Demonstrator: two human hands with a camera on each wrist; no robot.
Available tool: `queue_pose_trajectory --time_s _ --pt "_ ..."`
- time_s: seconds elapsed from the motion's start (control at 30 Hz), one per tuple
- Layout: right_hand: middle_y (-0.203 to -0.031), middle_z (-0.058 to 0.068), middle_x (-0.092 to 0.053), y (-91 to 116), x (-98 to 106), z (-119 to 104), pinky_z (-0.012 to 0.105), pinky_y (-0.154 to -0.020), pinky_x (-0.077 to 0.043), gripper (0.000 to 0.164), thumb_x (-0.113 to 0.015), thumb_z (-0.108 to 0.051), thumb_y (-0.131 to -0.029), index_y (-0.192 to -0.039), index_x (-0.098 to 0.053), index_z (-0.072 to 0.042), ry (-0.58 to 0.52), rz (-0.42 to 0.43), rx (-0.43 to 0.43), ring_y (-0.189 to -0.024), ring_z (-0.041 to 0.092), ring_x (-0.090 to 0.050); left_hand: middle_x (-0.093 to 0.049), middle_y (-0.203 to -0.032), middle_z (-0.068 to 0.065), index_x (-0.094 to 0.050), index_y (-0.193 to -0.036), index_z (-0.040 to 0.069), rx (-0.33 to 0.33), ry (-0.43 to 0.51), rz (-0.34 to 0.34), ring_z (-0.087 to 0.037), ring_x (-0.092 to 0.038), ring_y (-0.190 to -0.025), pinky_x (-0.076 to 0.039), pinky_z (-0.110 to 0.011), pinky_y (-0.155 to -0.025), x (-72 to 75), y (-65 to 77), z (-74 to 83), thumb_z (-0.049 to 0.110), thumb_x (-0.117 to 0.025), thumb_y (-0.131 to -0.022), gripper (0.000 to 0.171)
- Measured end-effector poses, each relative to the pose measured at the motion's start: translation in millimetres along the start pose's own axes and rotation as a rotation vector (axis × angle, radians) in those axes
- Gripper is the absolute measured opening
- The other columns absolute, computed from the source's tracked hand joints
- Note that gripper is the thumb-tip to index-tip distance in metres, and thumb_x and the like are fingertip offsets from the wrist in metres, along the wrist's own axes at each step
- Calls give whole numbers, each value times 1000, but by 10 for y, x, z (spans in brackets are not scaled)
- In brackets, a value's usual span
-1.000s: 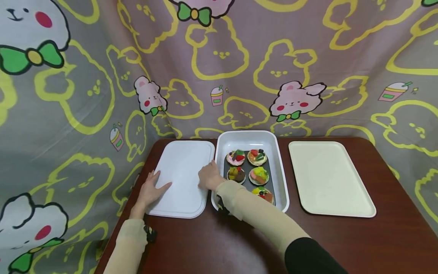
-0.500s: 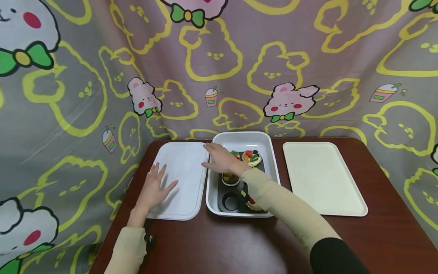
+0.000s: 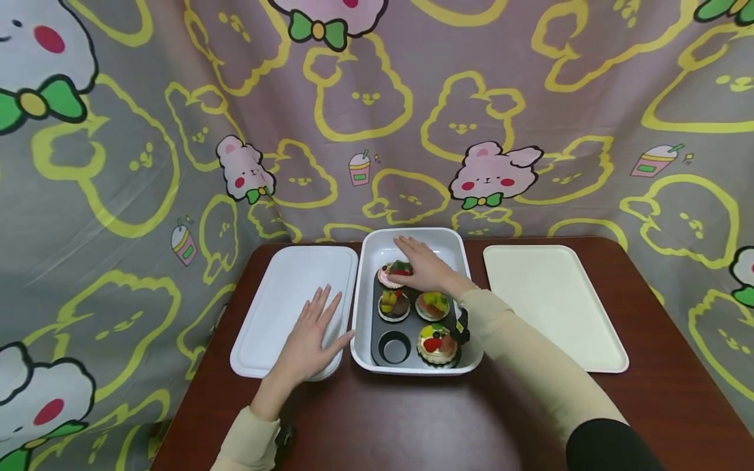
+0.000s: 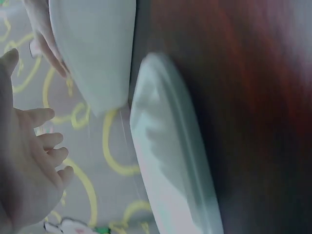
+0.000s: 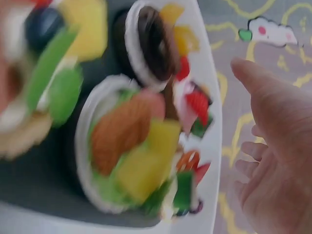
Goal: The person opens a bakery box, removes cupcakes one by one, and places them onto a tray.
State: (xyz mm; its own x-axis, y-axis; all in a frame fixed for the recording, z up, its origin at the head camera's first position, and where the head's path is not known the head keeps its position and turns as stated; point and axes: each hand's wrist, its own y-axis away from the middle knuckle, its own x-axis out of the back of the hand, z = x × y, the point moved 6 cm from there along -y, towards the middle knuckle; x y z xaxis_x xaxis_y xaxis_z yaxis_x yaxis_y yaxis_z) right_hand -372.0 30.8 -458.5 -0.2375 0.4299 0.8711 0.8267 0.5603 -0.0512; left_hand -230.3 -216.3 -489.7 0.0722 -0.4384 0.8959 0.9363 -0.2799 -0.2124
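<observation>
My left hand (image 3: 309, 340) hovers with spread fingers over the right front part of a flat white tray (image 3: 268, 320); the left wrist view shows a gap between its palm and the tray (image 4: 156, 126). My right hand (image 3: 427, 267) is held with straight fingers above the back of a white bin (image 3: 357, 327), holding nothing. Inside the bin is a dark muffin pan (image 3: 406, 330) bearing several fruit-topped tarts, among them one with a strawberry (image 3: 437, 344) and one with yellow fruit (image 3: 432, 305). Its front left cup (image 3: 394, 347) is bare. The hand hides the back right tart.
A cream tray (image 3: 550, 301) lies to the right of the bin. Everything stands on a dark red-brown table (image 3: 406, 425). A patterned curtain (image 3: 412, 144) hangs behind the table and along its left side.
My right hand has gone from curled at the bin's left edge to straight-fingered, moving right over the back tarts. My left hand has moved right from the white tray's left edge.
</observation>
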Motion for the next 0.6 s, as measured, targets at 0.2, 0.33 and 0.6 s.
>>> queue_pose_trajectory --time_s 0.2,0.33,0.6 --pt "-180 27 -27 91 20 278 61 -140 -22 100 -81 -42 -100 -172 -27 2 -13 -8 -34 -168 46 -27 -28 -183 -18 -38 -172 12 -59 -14 -78 -38 -24 -172 -25 -62 -139 -200 63 260 64 -66 -101 92" --pt "-177 28 -33 125 4 423 61 -135 -33 100 -85 -37 -98 -171 -30 3 -38 -57 -58 -164 48 -36 -26 -183 -16 -35 -173 13 -62 -24 -133 -34 -22 -173 -23 -59 -140 -304 94 370 69 -64 -99 97" --pt "-166 25 -52 156 0 585 59 -131 -42 92 -87 -38 -95 -166 -44 2 -12 -143 -181 -155 43 -50 -23 -184 -18 -29 -175 10 -65 -85 -168 -33 -21 -173 -24 -57 -140 -466 129 434 74 -61 -98 105"
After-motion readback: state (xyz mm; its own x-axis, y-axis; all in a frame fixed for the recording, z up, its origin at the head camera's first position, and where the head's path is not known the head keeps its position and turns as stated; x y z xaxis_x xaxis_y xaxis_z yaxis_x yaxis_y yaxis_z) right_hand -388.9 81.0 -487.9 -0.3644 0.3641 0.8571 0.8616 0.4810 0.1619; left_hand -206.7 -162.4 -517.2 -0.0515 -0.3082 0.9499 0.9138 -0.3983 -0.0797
